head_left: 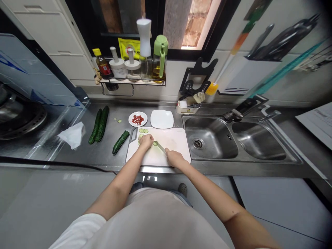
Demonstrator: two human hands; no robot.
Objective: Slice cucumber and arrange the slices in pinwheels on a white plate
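Observation:
On the white cutting board [172, 138] my left hand [147, 141] rests with its fingers curled. What lies under its fingertips is hidden. My right hand [175, 158] grips a slim knife [162, 148], seen almost edge-on, with its tip pointing up and left. Right at that tip lies a thin cucumber slice [155, 143]. Several more cucumber slices [143, 131] lie near the board's upper left corner and beside my left hand. A cut piece of cucumber [120, 142] is on the counter, left of the board.
Two whole cucumbers [100, 124] lie farther left, near a crumpled white cloth or paper [73, 135]. Behind the board are a small plate [131, 121] of chopped red pieces and a square white plate [162, 119]. To the right is a double sink [211, 138]. Bottles stand on a shelf [133, 82].

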